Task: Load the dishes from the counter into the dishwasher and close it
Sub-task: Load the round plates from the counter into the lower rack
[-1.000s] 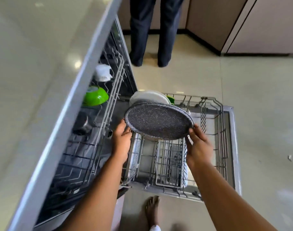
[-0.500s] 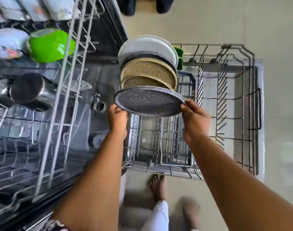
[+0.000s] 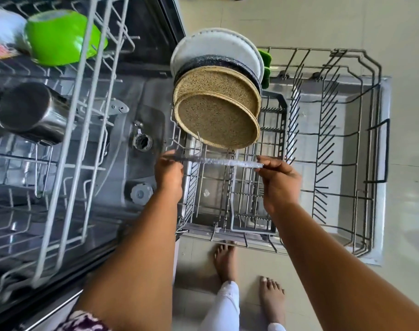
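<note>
I hold a dark speckled plate (image 3: pixel 218 161) edge-on over the lower rack (image 3: pixel 361 144) of the open dishwasher. My left hand (image 3: pixel 169 174) grips its left rim and my right hand (image 3: pixel 278 180) grips its right rim. The plate stands upright just in front of a row of plates in the rack: two tan speckled plates (image 3: pixel 216 120), a dark plate (image 3: pixel 203 63) and a white plate (image 3: pixel 215 45) behind them.
The upper rack (image 3: pixel 79 130) on the left is pulled out and carries a green bowl (image 3: pixel 60 37), a steel cup (image 3: pixel 29 111) and a white dish (image 3: pixel 3 29). A green item (image 3: pixel 265 68) sits behind the plates. My bare feet (image 3: pixel 225 261) stand below the rack.
The speckled plate has tipped from nearly flat to upright and has come lower toward the rack in front of the tan plates. My head has moved closer and looks more steeply down.
</note>
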